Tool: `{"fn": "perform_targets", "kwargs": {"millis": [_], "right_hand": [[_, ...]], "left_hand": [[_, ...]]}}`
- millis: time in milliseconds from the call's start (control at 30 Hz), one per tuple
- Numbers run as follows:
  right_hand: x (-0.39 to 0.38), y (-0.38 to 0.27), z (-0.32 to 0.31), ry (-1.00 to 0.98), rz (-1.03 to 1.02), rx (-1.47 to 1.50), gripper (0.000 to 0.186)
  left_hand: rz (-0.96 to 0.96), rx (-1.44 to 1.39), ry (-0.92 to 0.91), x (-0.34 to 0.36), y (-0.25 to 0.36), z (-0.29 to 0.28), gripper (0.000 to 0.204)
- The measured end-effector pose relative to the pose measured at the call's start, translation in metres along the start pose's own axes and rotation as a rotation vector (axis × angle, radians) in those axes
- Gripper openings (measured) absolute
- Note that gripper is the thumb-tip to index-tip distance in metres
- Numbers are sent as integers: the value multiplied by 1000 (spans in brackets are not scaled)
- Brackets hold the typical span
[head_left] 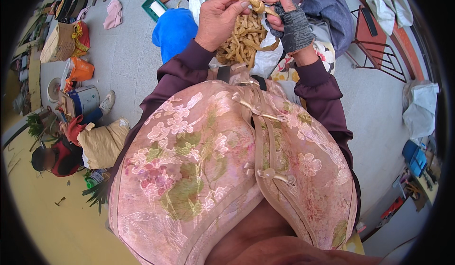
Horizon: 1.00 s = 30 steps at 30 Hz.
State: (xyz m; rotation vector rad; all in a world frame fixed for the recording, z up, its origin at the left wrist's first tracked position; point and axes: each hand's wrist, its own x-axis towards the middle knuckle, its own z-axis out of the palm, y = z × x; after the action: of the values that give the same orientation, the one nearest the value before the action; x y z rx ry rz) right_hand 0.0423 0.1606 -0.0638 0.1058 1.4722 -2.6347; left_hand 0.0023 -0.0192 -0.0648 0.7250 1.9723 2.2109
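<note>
Left hand [219,19] and right hand [294,26] pinch a knotted strip [255,2], probably light and pliable, best held near its ends.

No lettering, number or sign is legible in the head view. On the white and blue bucket [86,99] at the left, any marking is too small to make out. The surface of the red and yellow bag [81,38], farther up on the same side, is likewise too small and blurred for any print to be read.
</note>
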Motion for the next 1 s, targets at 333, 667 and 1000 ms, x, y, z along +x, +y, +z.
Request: {"fn": "perform_targets", "kwargs": {"millis": [333, 667, 1000], "right_hand": [[4, 12, -21, 120, -21, -36, 10], [0, 17, 1, -8, 204, -549, 34], [-1, 5, 31, 5, -174, -903, 31]], "left_hand": [[158, 589, -107, 3, 5, -27, 25], [316, 1140, -409, 0, 2, -8, 21], [784, 1087, -299, 50, -57, -43, 33]]}}
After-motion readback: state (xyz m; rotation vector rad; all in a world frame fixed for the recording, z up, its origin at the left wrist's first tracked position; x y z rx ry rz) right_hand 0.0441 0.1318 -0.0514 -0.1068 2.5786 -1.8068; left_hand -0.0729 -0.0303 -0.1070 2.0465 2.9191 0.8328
